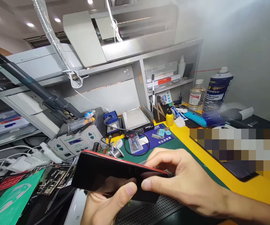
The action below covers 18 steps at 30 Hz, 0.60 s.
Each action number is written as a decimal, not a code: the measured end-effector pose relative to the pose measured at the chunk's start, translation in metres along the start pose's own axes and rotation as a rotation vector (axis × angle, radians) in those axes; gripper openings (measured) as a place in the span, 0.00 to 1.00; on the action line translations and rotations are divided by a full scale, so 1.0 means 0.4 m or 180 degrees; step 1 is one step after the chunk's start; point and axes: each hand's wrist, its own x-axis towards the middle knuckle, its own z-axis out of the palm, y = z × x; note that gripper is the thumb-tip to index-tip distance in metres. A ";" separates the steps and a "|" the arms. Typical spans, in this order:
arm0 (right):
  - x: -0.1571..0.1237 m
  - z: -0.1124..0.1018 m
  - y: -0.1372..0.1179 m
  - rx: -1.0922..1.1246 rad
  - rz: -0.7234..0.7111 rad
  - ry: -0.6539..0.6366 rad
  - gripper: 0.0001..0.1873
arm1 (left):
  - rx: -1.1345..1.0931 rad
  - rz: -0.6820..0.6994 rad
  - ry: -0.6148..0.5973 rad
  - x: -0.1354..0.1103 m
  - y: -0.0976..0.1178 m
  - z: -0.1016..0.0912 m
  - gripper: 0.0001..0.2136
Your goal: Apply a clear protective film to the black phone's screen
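Observation:
A black smartphone with a red edge [102, 172] is held up in front of me, its dark screen tilted toward me. My left hand [109, 203] grips it from below, with the thumb lying on the screen and the fingers hidden behind. My right hand [179, 181] pinches its right end, thumb on the screen side and forefinger over the top edge. Under the phone lies a dark perforated pad [163, 209] on a green work mat [191, 159].
At left are a soldering station [76, 142], circuit boards [52, 179] and a green sheet [15, 200]. A yellow bottle [169, 118], a spray can [217, 90] and a clear bottle [196, 95] stand at the back right. Another phone [240, 172] lies at right, partly covered by a pixelated patch.

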 end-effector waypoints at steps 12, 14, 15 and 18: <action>0.002 -0.024 -0.013 0.0217 0.0049 -0.0244 0.13 | 0.0222 -0.0077 -0.0268 0.005 -0.006 -0.012 0.19; 0.007 -0.031 -0.008 0.0260 0.0077 -0.0342 0.17 | 0.0148 -0.0049 -0.0296 0.007 -0.006 -0.008 0.19; 0.010 -0.033 -0.003 0.0299 0.0093 -0.0371 0.19 | 0.0088 -0.0037 -0.0296 0.008 -0.005 -0.004 0.18; 0.019 -0.034 0.014 0.0650 0.0340 -0.0393 0.24 | -0.0213 -0.0114 -0.0142 0.010 0.001 0.013 0.18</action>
